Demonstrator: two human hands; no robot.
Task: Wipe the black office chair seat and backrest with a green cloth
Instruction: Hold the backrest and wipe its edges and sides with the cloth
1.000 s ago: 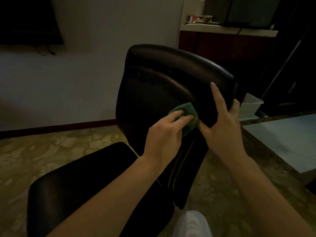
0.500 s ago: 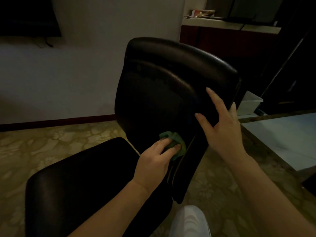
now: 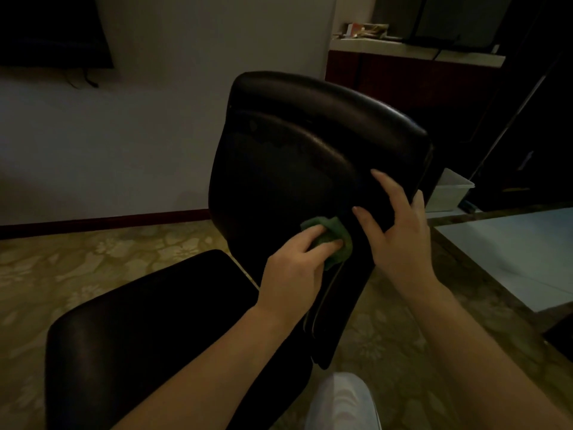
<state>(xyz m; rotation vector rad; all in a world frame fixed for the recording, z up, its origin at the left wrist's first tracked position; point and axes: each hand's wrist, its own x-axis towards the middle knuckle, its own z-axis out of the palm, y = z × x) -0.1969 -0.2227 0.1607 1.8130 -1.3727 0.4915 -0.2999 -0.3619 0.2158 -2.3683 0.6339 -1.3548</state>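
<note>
- Head view: left grip point(image 3: 294, 271) curls its fingers round one crumpled green cloth point(image 3: 338, 235), pressing it low on the black leather chair backrest point(image 3: 294, 156).
- Right grip point(image 3: 400, 240) lies open, fingers straight, on the backrest's right edge.
- One black padded seat point(image 3: 155, 321) lies near left.
- Patterned floor point(image 3: 93, 259) is open on the left; a pale bench point(image 3: 511, 252) stands near on the right.

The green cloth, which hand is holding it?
The left hand grips the green cloth, pressing it on the lower backrest. The right hand has no cloth; its straight fingers just rest on the backrest.
</note>
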